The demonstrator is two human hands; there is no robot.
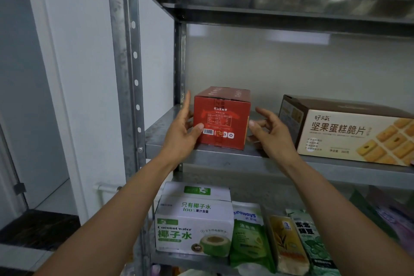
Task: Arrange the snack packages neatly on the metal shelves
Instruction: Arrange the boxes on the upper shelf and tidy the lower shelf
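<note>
Galvanised shelving fills the frame, with a white wall at the left and a perforated post (128,69) running down left of centre. On the middle shelf (224,158), at the centre of the frame, stands a red box (221,119), its barcode face turned to the camera. The left grip (181,129) holds the box: fingers lie up its left side and the thumb presses the front face beside the barcode. The right grip (272,132) is wide, fingers loosely spread just right of the box. Its thumb tip reaches the box's right edge, but I cannot tell whether it touches. Further right on the same shelf lies a biscuit box (349,134), with the right grip between the two boxes. Below, a coconut water carton (193,226) sits at the left, with a green pouch (247,233), a yellow packet (285,242) and a green packet (313,242) beside it. Both bare forearms rise from the lower corners, the right one crossing the lower packets.
</note>
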